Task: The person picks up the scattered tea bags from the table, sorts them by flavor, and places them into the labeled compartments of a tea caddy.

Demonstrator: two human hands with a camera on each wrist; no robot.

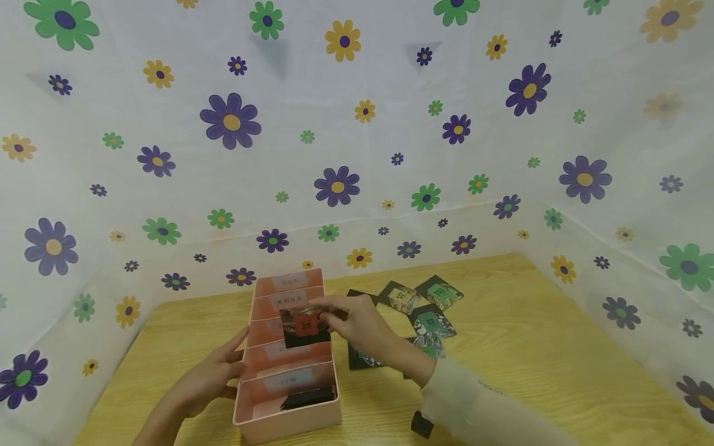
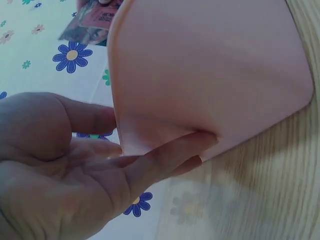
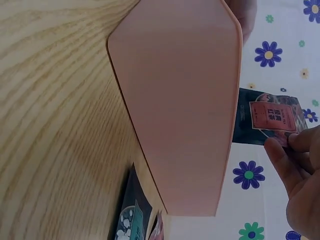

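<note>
- Far L: yr L hand point(image 1: 206, 378) rests on the outside of the box's L wall, fingers fairly straight & slightly apart, prob. steadying it.
- Next: pink box point(image 1: 295, 423), 5 slots front to back, paper labels point(image 1: 289, 380) inside; text too small to read.
- Above the mid slots: red-label packet point(image 1: 304, 328), not yet put away. In the R-wrist view its lower edge meets the rim line; can't tell if it dips inside.
- Front slot: dark packets point(image 1: 308, 397) already in, lying low on the R side; can't tell how many.
- Yr R hand point(image 1: 359, 328) pinches the red-label packet, thumb vs. fingers, narrow gap.
- R of box: approx. 6 loose packets point(image 1: 440, 294) on the table point(image 1: 502, 347), some overlapping, a few partly hidden by you. These look like what's left.
- Progress, prob. partway: 1 slot w/ packets, 1 packet in yr fingers, the loose lot still out; can't see what's low in the other slots.
</note>
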